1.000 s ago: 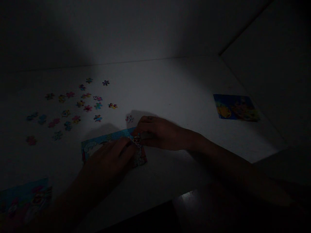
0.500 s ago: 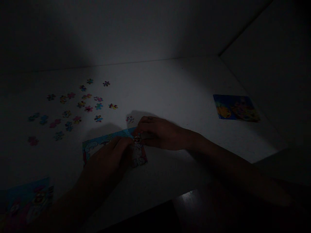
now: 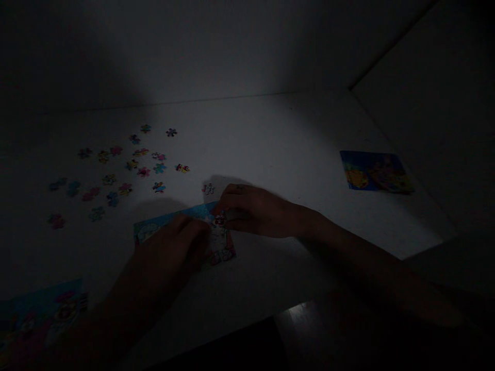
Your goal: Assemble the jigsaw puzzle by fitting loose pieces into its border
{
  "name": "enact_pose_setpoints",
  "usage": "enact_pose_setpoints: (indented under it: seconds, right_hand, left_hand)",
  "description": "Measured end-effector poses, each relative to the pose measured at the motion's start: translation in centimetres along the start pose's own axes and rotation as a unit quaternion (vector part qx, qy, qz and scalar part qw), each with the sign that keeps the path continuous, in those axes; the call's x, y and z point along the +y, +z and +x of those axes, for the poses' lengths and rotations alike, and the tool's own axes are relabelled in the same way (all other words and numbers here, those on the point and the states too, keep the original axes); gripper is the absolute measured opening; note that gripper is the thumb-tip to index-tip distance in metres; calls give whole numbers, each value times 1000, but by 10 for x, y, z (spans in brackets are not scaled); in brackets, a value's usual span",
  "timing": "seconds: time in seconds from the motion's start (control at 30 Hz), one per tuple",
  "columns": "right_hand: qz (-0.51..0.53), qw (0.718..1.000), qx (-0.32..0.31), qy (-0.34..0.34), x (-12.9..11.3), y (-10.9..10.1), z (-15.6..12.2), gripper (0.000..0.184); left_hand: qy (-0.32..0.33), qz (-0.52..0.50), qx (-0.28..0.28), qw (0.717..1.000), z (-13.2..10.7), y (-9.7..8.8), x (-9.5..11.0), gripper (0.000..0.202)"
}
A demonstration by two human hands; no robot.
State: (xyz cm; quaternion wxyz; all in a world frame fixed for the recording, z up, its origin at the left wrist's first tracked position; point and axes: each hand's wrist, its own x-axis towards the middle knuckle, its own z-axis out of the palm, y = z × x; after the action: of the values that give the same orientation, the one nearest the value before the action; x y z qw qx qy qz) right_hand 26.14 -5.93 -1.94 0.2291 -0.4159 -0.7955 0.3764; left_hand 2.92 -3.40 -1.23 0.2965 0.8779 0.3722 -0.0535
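L hand (image 3: pixel 170 252) on jigsaw (image 3: pixel 220 247), R hand (image 3: pixel 255 211) curled at its edge.

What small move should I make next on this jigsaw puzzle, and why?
Probably press the small red-and-white jigsaw piece down with your right fingers: they sit beside it, while your left hand pins the blue-edged assembled puzzle section.
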Motion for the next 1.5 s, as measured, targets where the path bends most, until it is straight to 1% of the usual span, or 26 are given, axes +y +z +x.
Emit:
enact_pose_setpoints:
  seconds: [0.13,0.2,0.3,0.43,0.6,0.77,0.9,1.07,1.3,1.4,1.5]
  right_hand:
    - [-2,1000,-5,8,0,-1,0,19]
    - [-1,1000,-7,7,0,-1,0,19]
    - [8,1000,-8,9,0,-1,0,18]
    - [7,1000,-5,10,0,0,0,16]
    - [9,1000,-1,5,-1,0,0,15]
    - [6,1000,-1,1,-1,0,1,17]
    - [1,1000,-4,4,0,0,0,18]
    - [0,1000,-3,7,1,1,0,17]
    - [-4,1000,-2,-3,2,1,0,18]
    - [-1,1000,-4,1,2,1,0,16]
    - [1,1000,-2,3,2,1,-1,17]
  left_hand:
    - [-26,-21,-24,999,1,-6,3,31]
    - [-22,-28,-28,999,1,-6,3,29]
    - [-3,-21,-18,1000,3,-5,3,24]
    - [38,37,19,998,6,-4,3,24]
    - [103,83,73,989,9,-1,5,25]
    - [153,148,136,968,7,3,4,26]
    - [185,206,155,948,5,2,2,22]
    - [196,229,161,940,5,0,3,25]
    - [226,271,187,917,5,0,3,24]
    - [252,255,180,916,6,0,0,24]
    - [273,238,162,918,6,-1,-5,25]
